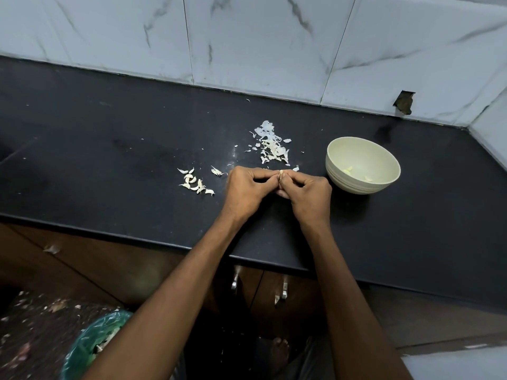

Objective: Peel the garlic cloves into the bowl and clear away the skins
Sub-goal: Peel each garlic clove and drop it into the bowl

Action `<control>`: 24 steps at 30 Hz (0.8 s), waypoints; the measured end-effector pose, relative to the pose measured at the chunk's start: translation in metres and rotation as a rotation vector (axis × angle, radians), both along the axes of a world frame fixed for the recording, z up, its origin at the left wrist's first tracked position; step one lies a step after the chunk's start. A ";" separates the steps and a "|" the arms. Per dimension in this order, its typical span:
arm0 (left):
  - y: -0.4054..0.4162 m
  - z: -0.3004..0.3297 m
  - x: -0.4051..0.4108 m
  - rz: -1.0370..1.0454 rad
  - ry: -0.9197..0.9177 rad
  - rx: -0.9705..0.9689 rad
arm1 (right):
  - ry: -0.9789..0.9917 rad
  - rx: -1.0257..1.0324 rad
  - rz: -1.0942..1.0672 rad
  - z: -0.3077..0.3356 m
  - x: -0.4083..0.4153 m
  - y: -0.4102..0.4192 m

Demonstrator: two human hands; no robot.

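Observation:
My left hand [247, 189] and my right hand [308, 194] meet over the black counter, and their fingertips pinch one garlic clove [281, 174] between them. A pale bowl [362, 164] stands just right of my right hand, with a few peeled cloves [349, 170] inside. Several unpeeled cloves [196, 183] lie in a loose group left of my left hand. A heap of papery skins [271, 145] sits behind my hands.
The black counter [109, 165] runs to a marble-tiled wall behind, with a corner at the right. A green-lined bin [93, 346] with scraps stands on the floor at lower left. Cabinet handles [282, 293] show under the counter's front edge.

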State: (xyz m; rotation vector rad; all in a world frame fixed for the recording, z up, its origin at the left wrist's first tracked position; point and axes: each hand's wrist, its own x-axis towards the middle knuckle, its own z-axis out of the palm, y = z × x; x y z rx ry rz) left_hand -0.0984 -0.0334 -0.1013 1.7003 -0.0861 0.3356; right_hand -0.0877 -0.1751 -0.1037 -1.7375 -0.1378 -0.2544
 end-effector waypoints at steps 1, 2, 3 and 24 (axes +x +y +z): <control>0.000 0.000 0.001 -0.006 0.010 -0.018 | 0.016 0.050 0.007 0.001 0.000 0.000; 0.001 0.000 0.001 -0.013 0.019 -0.033 | 0.030 0.090 0.011 0.001 0.001 0.000; 0.001 -0.001 0.001 -0.019 0.028 -0.046 | 0.044 0.120 0.012 0.000 0.001 0.000; -0.001 0.002 0.000 0.046 0.041 0.111 | 0.004 -0.059 0.001 -0.005 0.005 -0.002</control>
